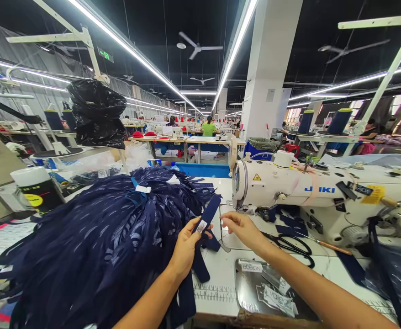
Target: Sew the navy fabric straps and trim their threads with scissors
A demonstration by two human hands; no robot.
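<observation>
My left hand (187, 242) pinches a navy fabric strip (211, 209) that bears a small white label (201, 226) near its fingers. Just right of the strip, my right hand (238, 225) is raised over the white table, its fingers curled with thumb and forefinger close together; anything between them is too small to make out. A large heap of navy strips (94, 228), tied with a blue band, fills the left side. Below my right forearm lies a metal tray (246, 292) holding loose white labels (277, 299).
A white sewing machine (289, 183) stands at the right. Black scissors (294, 246) and a wooden-handled tool (334, 246) lie below it. A spray can (38, 189) is at the left. People work at tables farther back.
</observation>
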